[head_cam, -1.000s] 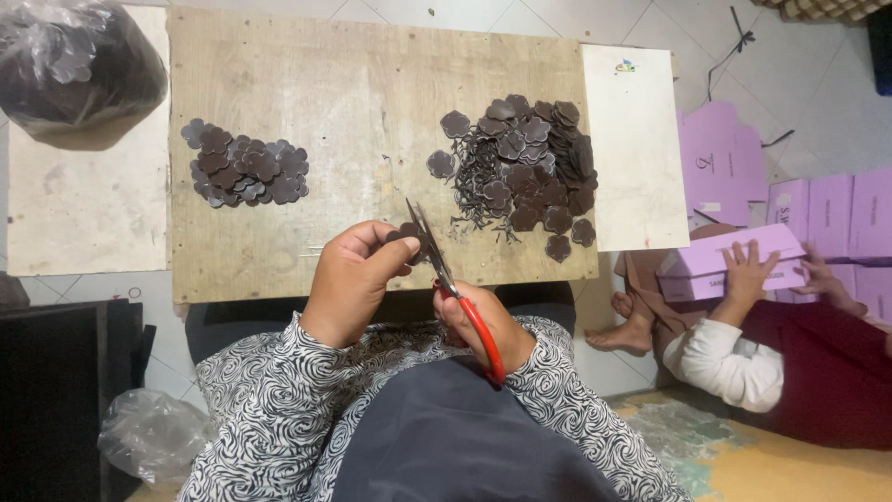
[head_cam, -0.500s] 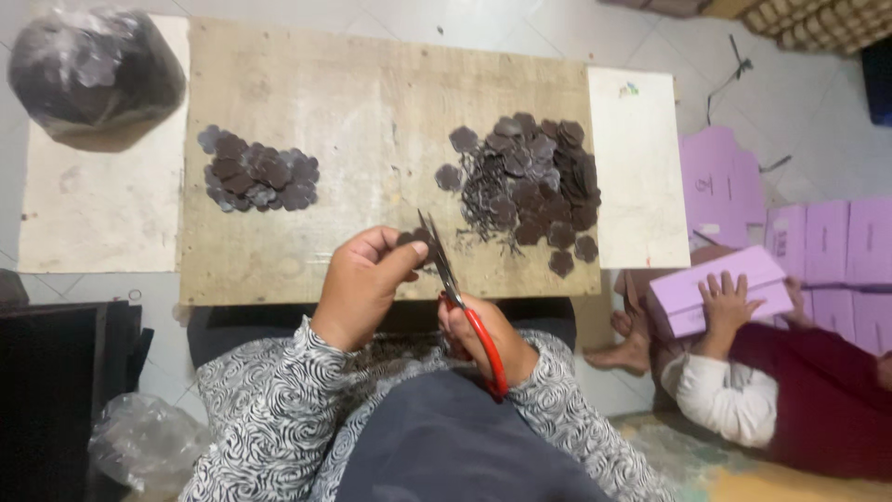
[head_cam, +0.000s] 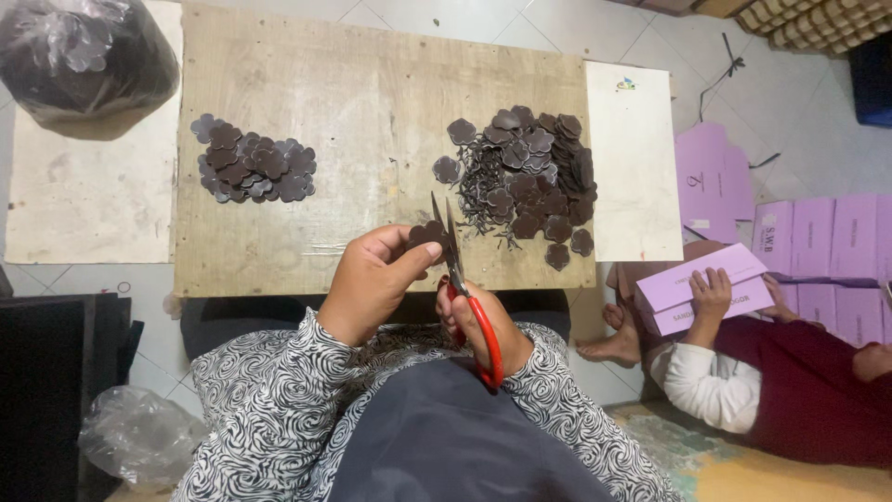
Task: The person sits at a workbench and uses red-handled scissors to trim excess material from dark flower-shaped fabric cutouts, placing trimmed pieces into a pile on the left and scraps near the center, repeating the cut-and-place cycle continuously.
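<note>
1. Two piles flank us on the counter (head_cam: pixel 372 84): at far left the small pile (head_cam: pixel 253 160) of neat dark flower shapes, lying flat and well apart from the work.
2. Our left hand (head_cam: pixel 372 279) holds one dark piece (head_cam: pixel 426 232), fingers pinched narrow on its edge, just above the counter's near edge. We judge a grip close to the cut line keeps the piece from flexing.
3. Just beside it, the scissors (head_cam: pixel 455 265) stand with blades parted, tips pointing away from us, the piece sitting in their mouth. We would turn the piece, not the blades, to follow the outline.
4. Our right hand (head_cam: pixel 483 330) is wrapped shut on the red handles, low against our lap. Short snips near the pivot should give cleaner edges.
5. Further right lies the big pile (head_cam: pixel 530 181), shapes mixed with thin dark offcuts.
6. At far right a seated person's hand (head_cam: pixel 711 288) rests on a lilac box (head_cam: pixel 706 284).
</note>
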Action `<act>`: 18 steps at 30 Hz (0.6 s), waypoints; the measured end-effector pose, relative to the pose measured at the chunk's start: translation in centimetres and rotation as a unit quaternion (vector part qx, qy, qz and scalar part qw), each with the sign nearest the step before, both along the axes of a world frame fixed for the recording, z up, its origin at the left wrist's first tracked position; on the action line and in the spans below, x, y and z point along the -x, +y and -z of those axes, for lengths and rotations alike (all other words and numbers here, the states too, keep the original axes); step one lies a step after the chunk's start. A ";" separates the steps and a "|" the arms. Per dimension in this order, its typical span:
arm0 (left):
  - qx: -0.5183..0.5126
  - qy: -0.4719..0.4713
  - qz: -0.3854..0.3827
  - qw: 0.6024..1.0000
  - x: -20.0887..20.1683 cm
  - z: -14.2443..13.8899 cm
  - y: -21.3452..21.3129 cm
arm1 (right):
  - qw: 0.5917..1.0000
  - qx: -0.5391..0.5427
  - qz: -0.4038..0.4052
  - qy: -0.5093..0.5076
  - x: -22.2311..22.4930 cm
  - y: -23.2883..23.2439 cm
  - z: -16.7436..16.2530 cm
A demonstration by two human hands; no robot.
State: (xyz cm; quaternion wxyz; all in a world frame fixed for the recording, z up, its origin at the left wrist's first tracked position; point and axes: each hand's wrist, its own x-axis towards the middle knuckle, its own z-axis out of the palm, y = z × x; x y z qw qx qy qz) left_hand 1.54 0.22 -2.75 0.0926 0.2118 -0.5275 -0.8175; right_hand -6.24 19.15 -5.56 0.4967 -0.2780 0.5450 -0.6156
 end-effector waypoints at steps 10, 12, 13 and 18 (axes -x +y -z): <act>0.059 -0.016 -0.018 0.998 -0.1 0.1 -0.2 | 1.000 -0.005 -0.015 0.005 0.1 0.0 -0.3; 0.052 -0.025 -0.022 0.998 -0.1 0.1 -0.1 | 1.000 -0.014 -0.010 0.010 0.0 0.0 -0.5; 0.054 -0.028 -0.021 0.998 -0.1 0.1 0.0 | 1.000 -0.014 -0.011 0.004 0.0 0.1 -0.6; 0.044 -0.028 -0.022 0.998 -0.2 0.0 -0.3 | 0.999 -0.025 -0.011 -0.016 0.0 0.1 -1.0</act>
